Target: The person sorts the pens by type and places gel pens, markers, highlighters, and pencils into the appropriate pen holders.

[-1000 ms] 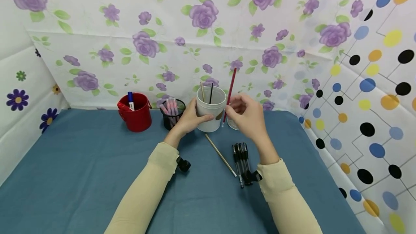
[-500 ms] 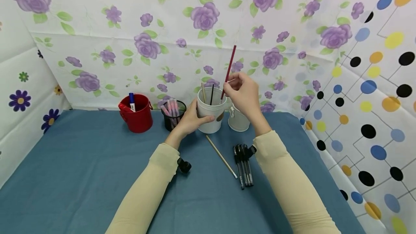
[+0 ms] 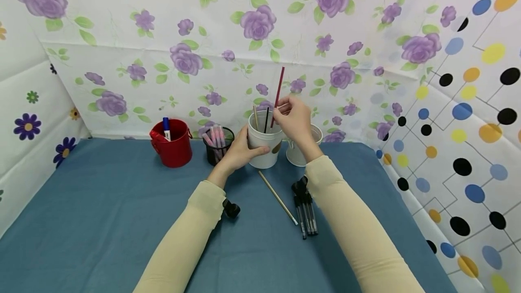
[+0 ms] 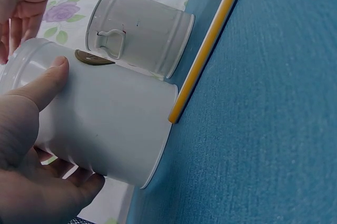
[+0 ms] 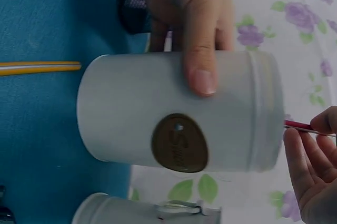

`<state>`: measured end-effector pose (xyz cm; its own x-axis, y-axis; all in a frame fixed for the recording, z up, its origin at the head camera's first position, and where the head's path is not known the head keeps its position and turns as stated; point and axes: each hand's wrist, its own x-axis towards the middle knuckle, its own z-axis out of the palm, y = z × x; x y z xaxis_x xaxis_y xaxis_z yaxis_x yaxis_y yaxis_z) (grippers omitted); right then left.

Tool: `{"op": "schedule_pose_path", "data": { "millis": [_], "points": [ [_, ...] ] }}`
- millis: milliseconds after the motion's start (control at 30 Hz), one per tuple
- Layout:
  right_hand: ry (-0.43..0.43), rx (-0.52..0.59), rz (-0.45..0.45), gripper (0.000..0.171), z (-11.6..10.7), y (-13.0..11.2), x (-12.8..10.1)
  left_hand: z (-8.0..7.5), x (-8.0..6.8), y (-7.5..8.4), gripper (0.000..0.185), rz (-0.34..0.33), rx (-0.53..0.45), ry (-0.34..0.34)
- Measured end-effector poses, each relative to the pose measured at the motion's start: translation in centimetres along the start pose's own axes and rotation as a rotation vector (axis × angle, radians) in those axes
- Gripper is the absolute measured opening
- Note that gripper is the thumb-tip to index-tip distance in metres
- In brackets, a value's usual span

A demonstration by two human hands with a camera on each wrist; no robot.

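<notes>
Here's the red pencil, pinched by the fingers of the right hand, its lower end inside the mouth of the white cup near the worktop's far edge! The left hand wraps that cup, thumb across the front. The danger: the dark stick and pale stick inside could snag the tip, and a hard shove under a slack grip might topple the cup against the white pot just beside.
</notes>
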<state>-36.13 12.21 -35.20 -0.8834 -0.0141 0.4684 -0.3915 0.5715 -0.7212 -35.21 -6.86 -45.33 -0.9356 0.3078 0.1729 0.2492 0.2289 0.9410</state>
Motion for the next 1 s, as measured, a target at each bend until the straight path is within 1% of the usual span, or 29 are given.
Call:
{"op": "schedule_pose_path", "data": {
  "millis": [233,367,567,833,933,1000],
  "points": [
    [-0.030,-0.076,0.037,0.013,0.56,0.61,-0.34,0.05,0.02,0.08,0.099,0.005,-0.002,-0.001],
    [-0.047,-0.096,0.051,0.014,0.54,0.67,-0.48,0.05,0.01,0.09,0.099,0.007,-0.004,-0.004],
    [-0.063,-0.110,0.055,0.017,0.52,0.73,-0.66,0.06,0.33,-0.40,0.102,-0.020,0.007,-0.007],
    [-0.057,-0.126,0.051,0.016,0.63,0.89,-0.62,0.01,-0.17,0.12,0.100,0.004,-0.006,-0.004],
    [-0.065,-0.112,0.046,0.015,0.55,0.89,-0.68,-0.01,-0.06,-0.08,0.100,0.010,0.001,-0.008],
    [-0.078,-0.103,0.037,0.014,0.43,0.84,-0.77,-0.01,0.15,-0.35,0.101,0.002,0.011,-0.011]
  ]
}}
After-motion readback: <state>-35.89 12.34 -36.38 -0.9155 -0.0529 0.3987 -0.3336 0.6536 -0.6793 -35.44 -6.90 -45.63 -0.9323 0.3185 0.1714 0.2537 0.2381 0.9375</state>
